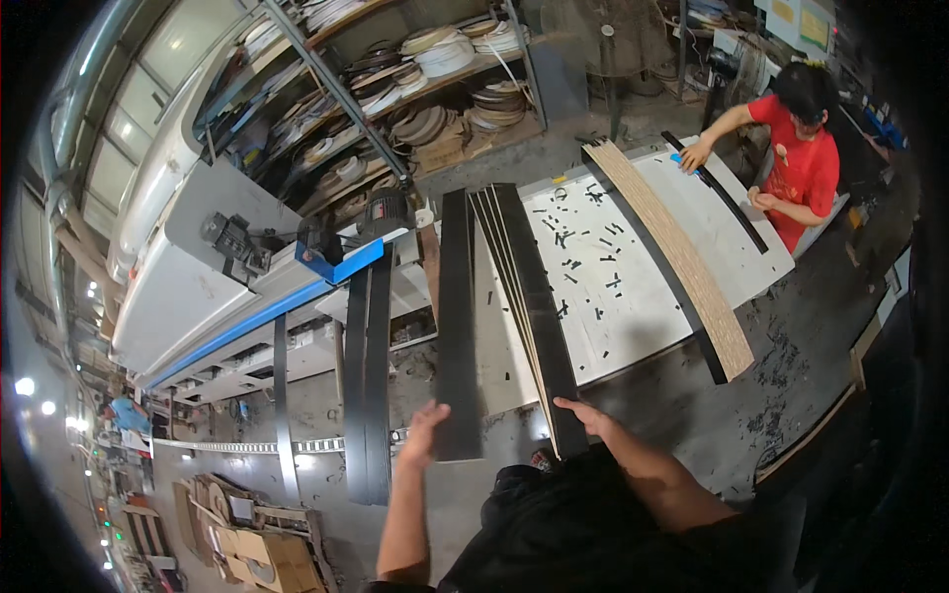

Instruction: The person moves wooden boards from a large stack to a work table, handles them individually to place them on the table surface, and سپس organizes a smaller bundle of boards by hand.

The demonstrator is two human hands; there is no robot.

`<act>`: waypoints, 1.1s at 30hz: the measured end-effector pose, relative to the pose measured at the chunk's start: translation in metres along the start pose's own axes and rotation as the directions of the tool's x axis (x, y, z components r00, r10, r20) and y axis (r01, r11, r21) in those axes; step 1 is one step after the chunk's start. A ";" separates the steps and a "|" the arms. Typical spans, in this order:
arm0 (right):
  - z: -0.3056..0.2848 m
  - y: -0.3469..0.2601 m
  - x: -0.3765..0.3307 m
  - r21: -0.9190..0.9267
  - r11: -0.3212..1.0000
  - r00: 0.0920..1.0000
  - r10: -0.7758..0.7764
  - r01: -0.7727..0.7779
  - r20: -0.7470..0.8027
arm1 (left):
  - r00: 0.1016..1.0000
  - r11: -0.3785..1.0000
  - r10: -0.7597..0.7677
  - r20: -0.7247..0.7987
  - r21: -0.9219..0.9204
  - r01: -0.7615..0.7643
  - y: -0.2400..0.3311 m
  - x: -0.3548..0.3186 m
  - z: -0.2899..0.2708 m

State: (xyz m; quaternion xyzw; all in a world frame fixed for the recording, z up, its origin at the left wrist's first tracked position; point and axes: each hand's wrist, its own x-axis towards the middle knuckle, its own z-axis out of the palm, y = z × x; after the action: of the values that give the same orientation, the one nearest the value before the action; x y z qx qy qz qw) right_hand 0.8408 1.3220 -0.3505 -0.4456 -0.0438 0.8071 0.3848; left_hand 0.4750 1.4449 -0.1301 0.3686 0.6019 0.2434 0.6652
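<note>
A long black board [459, 326] lies lengthwise in front of me, its near end overhanging the white table. My left hand [426, 435] is at the left edge of that end, fingers closed on it, the fingertips partly hidden. To the right leans a stack of black boards [539, 306] with pale edges showing along its left side. My right hand [585, 415] grips the stack's near right edge, thumb on top and the other fingers out of sight beneath.
On the white table [633, 341] are black scraps and a stack of wood-patterned strips [672, 237]. A person in red [796, 148] works over a narrow black strip [727, 203] at the far right. Left stands a machine [208, 247] with more black boards [368, 395]; shelves of edging rolls [440, 51] stand behind.
</note>
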 end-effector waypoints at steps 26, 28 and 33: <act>-0.118 -0.012 -0.020 0.310 0.937 0.975 0.103 -0.162 0.198 | 0.928 0.517 0.345 0.140 0.797 -0.312 -0.093 0.045 0.198; -0.127 -0.014 -0.017 0.341 0.905 0.937 0.140 -0.252 0.321 | 0.911 0.482 0.392 0.126 0.816 -0.320 -0.099 0.036 0.233; -0.075 -0.033 -0.037 0.322 0.924 0.953 0.114 -0.205 0.280 | 0.949 0.511 0.306 0.080 0.827 -0.234 -0.152 0.030 0.257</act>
State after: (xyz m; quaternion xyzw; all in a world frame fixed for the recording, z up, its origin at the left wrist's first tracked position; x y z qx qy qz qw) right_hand 0.9281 1.3003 -0.3563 -0.2648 0.0869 0.8816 0.3809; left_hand 0.7137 1.3245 -0.2671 0.7166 0.6050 0.0463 0.3440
